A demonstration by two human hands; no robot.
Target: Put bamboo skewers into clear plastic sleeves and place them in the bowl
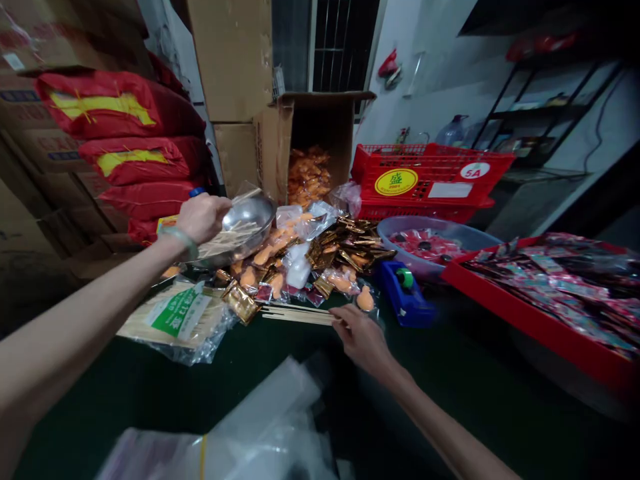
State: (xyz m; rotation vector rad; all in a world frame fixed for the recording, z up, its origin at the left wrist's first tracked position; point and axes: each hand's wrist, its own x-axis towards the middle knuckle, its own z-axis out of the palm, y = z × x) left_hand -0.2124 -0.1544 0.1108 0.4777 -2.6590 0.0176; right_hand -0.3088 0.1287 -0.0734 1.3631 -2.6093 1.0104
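My left hand [203,217], with a pale bangle at its wrist, is closed over the near side of a metal bowl [257,217]. Thin wooden sticks [246,195] poke out from its fingertips, and more sticks [227,239] lie inside the bowl. Pinched in my right hand [363,337] is a small bundle of wooden sticks [297,315], held level above the dark green table and pointing left. Just beyond them spreads a pile of gold-brown sachets [350,240] and wrapped orange pieces [277,285]. Left of the bundle lies a plastic pack of sticks [175,317] with a green label.
Clear plastic bags [270,433] lie blurred at the front. A blue tape dispenser [406,293], a translucent basin [435,247] and a red tray of packets [545,300] stand right. Behind are an open carton [325,133], a red crate [430,173] and stacked red sacks [125,107].
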